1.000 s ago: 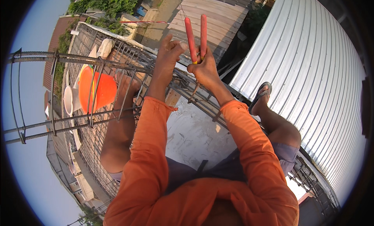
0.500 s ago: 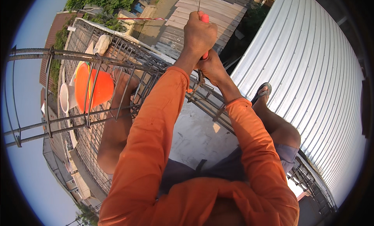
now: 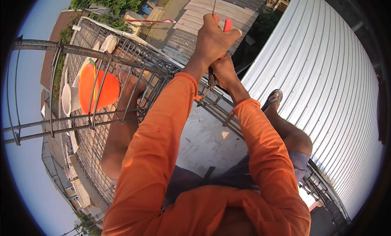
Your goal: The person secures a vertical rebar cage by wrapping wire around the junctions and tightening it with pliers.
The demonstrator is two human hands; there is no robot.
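My left hand [image 3: 214, 39] is closed round red-handled pliers [image 3: 227, 25], its thumb sticking out to the right. The two red handle ends stand apart above the fist, and the jaws are hidden. Thin wires [image 3: 213, 7] rise from the top of this hand. Just below it, my right hand [image 3: 225, 71] is closed, nearly touching the left; what lies in its fingers is hidden. Beside the right hand, a dark twisted bundle [image 3: 211, 80] hangs over the rebar cage [image 3: 216, 109] in front of me.
At left, a rebar cage [image 3: 53, 45] crosses near an orange bucket [image 3: 97, 89] and a white bucket [image 3: 69, 99]. A rebar mesh [image 3: 91, 154] spreads beneath. Corrugated metal roofing [image 3: 313, 73] slopes away at right, my sandalled foot [image 3: 273, 98] on its edge. Lower roofs [image 3: 203, 20] lie far below.
Both hands have shifted slightly to the right. The red handles have spread apart, and my left thumb has lifted outward. The right hand stays closed just below.
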